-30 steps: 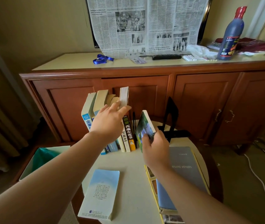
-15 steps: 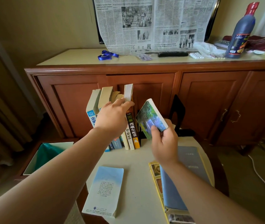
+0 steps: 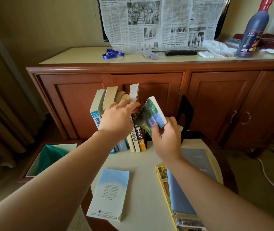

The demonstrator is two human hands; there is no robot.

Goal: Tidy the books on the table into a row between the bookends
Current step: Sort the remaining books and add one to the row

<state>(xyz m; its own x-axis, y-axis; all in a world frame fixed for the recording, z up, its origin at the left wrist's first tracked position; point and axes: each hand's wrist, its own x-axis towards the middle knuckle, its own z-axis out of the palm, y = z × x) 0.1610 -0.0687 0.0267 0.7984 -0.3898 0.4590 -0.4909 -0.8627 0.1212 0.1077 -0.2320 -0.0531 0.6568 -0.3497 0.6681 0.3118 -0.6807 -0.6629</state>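
Note:
Several books stand upright in a row (image 3: 106, 104) at the back of the round white table (image 3: 143, 194). My left hand (image 3: 117, 119) rests flat against the row, its straight fingers touching the rightmost upright book. My right hand (image 3: 166, 139) grips a small green-covered book (image 3: 151, 116), tilted, just right of the row. A black bookend (image 3: 185, 114) stands right of that book. Any left bookend is hidden. A light-blue book (image 3: 110, 194) lies flat at the table's front. A grey-blue book (image 3: 194, 165) lies on a yellow-edged one (image 3: 162, 177) at the right.
Behind the table stands a wooden cabinet (image 3: 216, 97) with newspaper (image 3: 163, 22), a dark bottle (image 3: 253, 29), a remote (image 3: 181, 52) and a blue ribbon (image 3: 112, 54) on top. A bin with a green liner (image 3: 52, 157) sits on the floor at left. White cables (image 3: 273, 182) run along the floor at right.
My right hand has lifted the green book and turned it so the cover faces me, bringing it closer to the row. My left hand has stayed on the upright books.

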